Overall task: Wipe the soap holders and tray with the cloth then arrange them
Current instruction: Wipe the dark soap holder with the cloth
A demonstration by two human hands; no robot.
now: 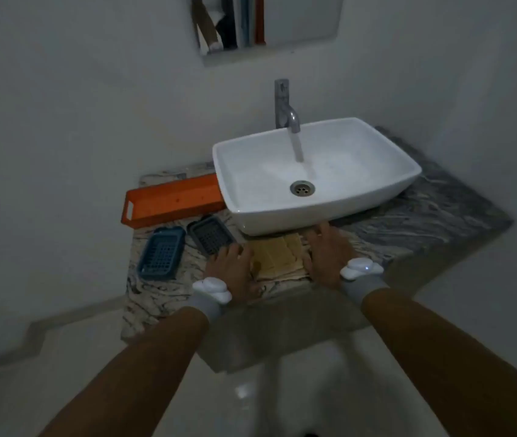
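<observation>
A yellow-beige cloth [277, 255] lies flat on the marble counter, just in front of the basin. My left hand [232, 266] rests palm down at the cloth's left edge, fingers spread. My right hand [326, 252] lies flat at its right edge, fingers toward the basin. A blue slotted soap holder [162, 252] sits left of my left hand. A darker grey soap holder [211, 236] stands between it and the cloth, its near end touching my left fingertips. An orange tray [172, 200] lies behind them, one end tucked against the basin.
The white basin [317, 175] stands on the counter [424, 212], with water running from the metal tap [285, 105] into it. A wall closes the left and back sides. A mirror [266, 23] hangs above. Pale floor lies below the counter's front edge.
</observation>
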